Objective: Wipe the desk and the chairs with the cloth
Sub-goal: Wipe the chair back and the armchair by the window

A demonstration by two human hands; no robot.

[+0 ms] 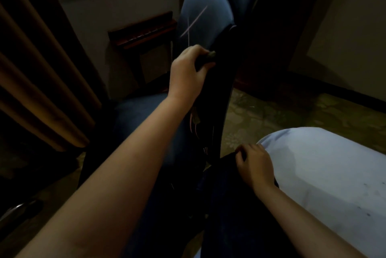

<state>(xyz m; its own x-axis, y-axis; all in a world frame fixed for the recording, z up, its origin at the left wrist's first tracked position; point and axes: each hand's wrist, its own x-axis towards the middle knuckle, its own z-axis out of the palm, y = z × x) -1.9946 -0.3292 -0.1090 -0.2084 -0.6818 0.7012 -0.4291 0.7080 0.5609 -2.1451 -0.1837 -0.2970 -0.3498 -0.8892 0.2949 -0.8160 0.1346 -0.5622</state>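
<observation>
At the dark side edge of the chair [200, 6], the left hand [188, 71] curls round a small bunched cloth [209, 57] and holds it against the frame where blue padding meets black rim. The right hand [255, 165] rests low, fingers curled on dark fabric; whether it grips that fabric I cannot tell. Just right of it lies a pale cushioned surface [323, 174], cut off by the picture's edge. Patterned carpet [271, 115] lies open between the chair frame and the far wall. To the left, a heavy pleated curtain [31, 69] stands near the chair's seat, and a small wooden stand [144, 32] sits against the wall behind. The room is dim; the chair's lower frame and the cloth's colour are hard to make out.
</observation>
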